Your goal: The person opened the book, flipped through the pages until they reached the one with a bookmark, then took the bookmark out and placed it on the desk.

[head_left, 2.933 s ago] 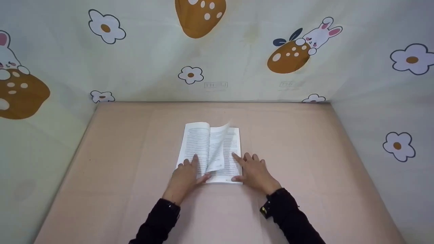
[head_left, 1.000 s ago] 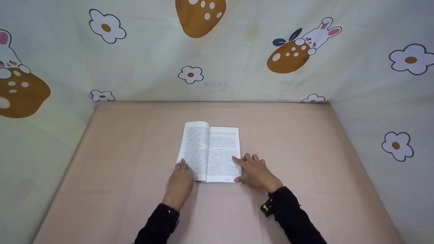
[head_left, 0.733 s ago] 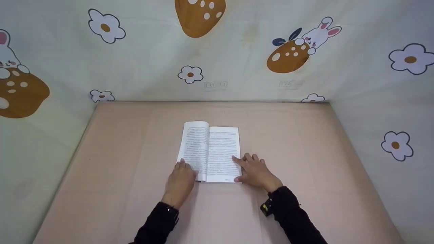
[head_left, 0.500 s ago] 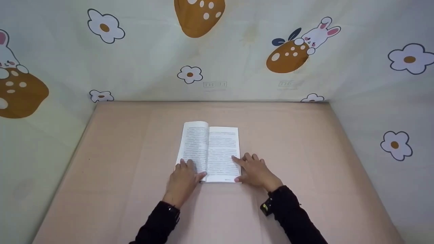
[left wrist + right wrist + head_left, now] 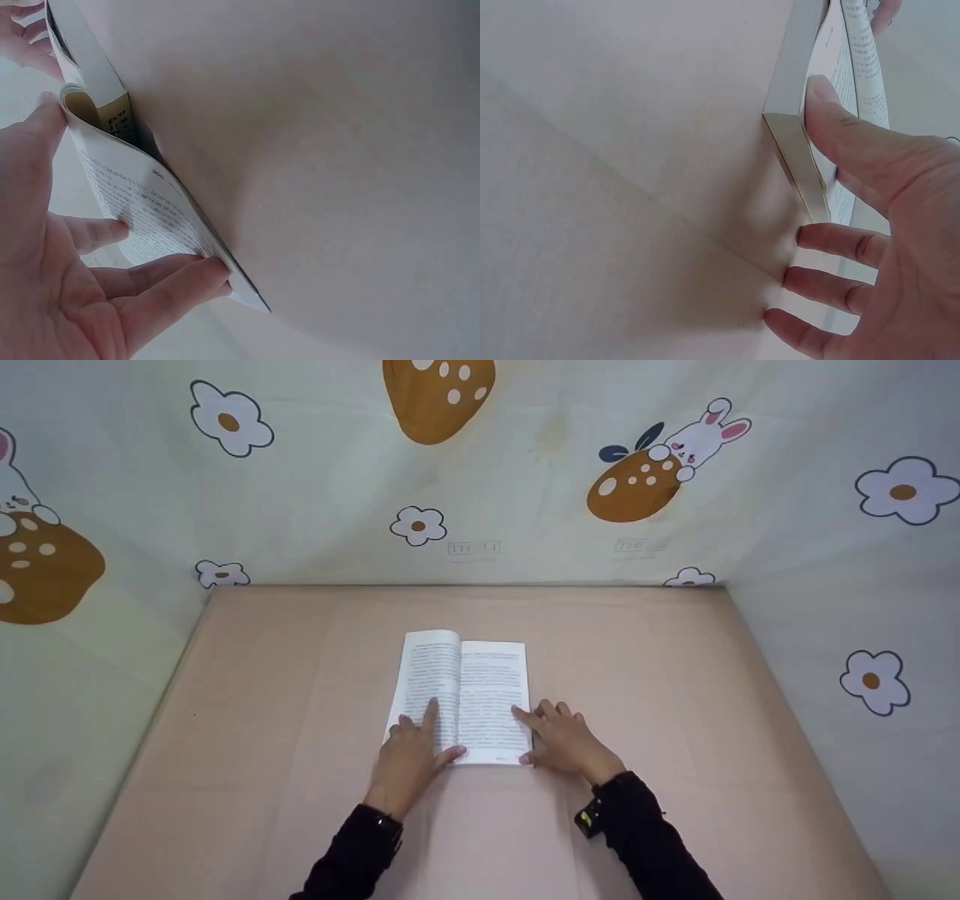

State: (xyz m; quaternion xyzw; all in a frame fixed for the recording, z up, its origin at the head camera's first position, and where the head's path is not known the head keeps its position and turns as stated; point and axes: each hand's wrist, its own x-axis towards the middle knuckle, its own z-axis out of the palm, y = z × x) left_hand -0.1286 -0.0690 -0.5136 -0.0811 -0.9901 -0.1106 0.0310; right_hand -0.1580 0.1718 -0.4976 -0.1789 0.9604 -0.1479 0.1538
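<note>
An open paperback book (image 5: 493,697) with printed pages lies on the table. Its left pages (image 5: 127,180) bow up near the spine, and in the right wrist view the right side shows a thick page block (image 5: 795,67). My left hand (image 5: 409,761) spreads over the lower left page, index finger pointing up it and thumb at the gutter. At the lower right edge is my right hand (image 5: 568,742): its thumb and index fingertip press the page. The other fingers (image 5: 829,289) of that hand reach down to the tabletop beside the book.
A pinkish-beige cover lies on the table (image 5: 637,660). Pale cloth walls (image 5: 525,472) printed with flowers, rabbits and brown spotted shapes rise at the back and both sides. Dark sleeves (image 5: 349,851) cover the forearms.
The raised page has settled onto the left side. My left hand went to the left edge, then spread back over the page with its thumb at the gutter. My right hand has barely moved.
</note>
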